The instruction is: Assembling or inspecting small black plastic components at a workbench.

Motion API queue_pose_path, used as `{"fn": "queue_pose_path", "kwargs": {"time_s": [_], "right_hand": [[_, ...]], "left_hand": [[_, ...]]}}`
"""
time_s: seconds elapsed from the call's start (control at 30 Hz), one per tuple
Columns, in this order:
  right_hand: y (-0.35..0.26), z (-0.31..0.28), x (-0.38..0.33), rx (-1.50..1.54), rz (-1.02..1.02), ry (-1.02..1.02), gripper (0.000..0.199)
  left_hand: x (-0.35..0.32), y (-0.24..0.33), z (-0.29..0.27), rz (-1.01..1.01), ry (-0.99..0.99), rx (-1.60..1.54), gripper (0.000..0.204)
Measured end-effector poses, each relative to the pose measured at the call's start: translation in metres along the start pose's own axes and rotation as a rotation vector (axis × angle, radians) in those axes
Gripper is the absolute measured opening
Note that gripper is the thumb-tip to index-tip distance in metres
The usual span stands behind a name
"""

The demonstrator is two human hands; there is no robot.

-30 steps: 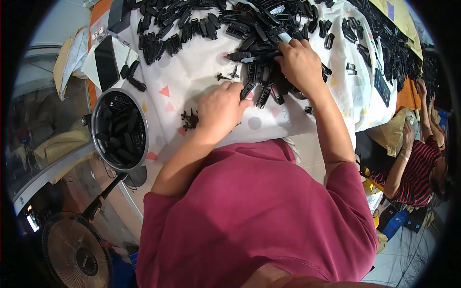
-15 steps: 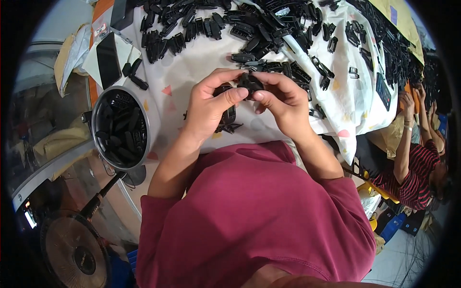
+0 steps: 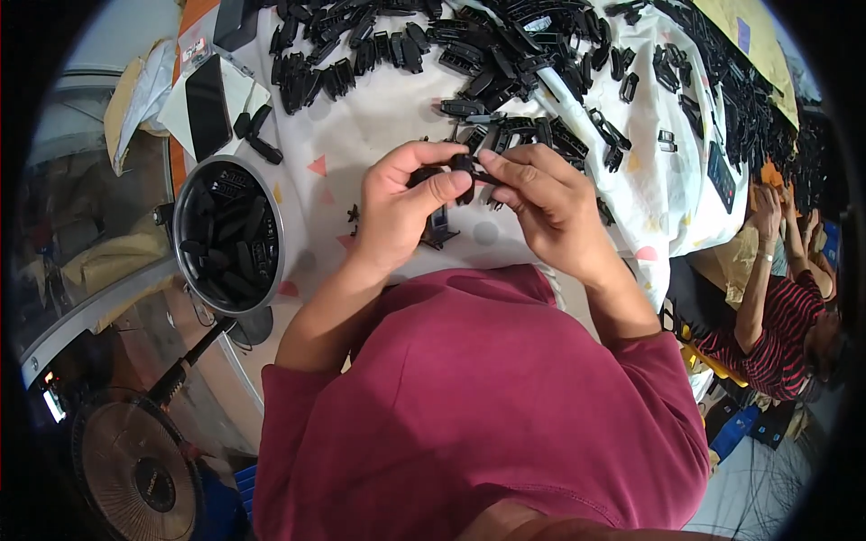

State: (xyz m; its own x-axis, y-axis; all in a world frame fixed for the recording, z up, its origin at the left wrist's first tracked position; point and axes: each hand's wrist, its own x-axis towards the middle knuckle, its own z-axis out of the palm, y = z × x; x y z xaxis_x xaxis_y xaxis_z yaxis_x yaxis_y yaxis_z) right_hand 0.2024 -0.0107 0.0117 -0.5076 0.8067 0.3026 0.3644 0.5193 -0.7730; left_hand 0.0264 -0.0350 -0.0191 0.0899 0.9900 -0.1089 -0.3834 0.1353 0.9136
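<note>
Over the near part of the cloth-covered table, my left hand [image 3: 392, 203] pinches a small black plastic part [image 3: 464, 164] between thumb and fingers. My right hand [image 3: 552, 194] meets it from the other side, thumb and forefinger closed on the part's right side. Its exact kind is too small and too covered to tell. Below my hands, a few loose black pieces [image 3: 439, 233] lie on the cloth, partly hidden by my left hand. Just beyond my fingers, a row of black clip-like plastic parts [image 3: 514, 132] begins, running into a large heap [image 3: 487, 68].
A round metal-rimmed bowl [image 3: 280, 243] of black parts stands at the left. Behind it a dark phone [image 3: 207, 106] lies on a white box. A fan [image 3: 135, 464] is at lower left. At the far right another person's hands [image 3: 767, 212] work beside more black parts.
My right hand has shifted slightly right and turned, its fingers now pinching the part's right side. The part has turned between my hands. My left hand stays nearly in place.
</note>
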Motion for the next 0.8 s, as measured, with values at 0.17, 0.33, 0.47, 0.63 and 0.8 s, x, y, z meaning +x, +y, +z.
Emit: {"fn": "queue_pose_path", "kwargs": {"time_s": [0.17, 0.33, 0.47, 0.63, 0.8], "right_hand": [[0.011, 0.029, -0.013, -0.237, -0.097, 0.285, 0.034], [0.0, 0.026, -0.014, 0.663, 0.585, 0.097, 0.029], [0.004, 0.02, 0.004, 0.537, 0.442, -0.16, 0.021], [0.055, -0.002, 0.036, -0.423, 0.232, 0.1, 0.013], [0.072, -0.014, 0.064, -0.638, 0.035, 0.099, 0.012]], "left_hand": [[0.006, -0.003, 0.024, -0.103, 0.136, -0.146, 0.03], [-0.003, -0.006, 0.006, -0.067, 0.078, -0.205, 0.025], [-0.022, 0.014, -0.007, 0.011, 0.228, 0.297, 0.019], [-0.042, 0.067, -0.096, 0.584, 0.821, 1.313, 0.018], [-0.058, 0.076, -0.139, 0.283, 0.877, 1.589, 0.023]]}}
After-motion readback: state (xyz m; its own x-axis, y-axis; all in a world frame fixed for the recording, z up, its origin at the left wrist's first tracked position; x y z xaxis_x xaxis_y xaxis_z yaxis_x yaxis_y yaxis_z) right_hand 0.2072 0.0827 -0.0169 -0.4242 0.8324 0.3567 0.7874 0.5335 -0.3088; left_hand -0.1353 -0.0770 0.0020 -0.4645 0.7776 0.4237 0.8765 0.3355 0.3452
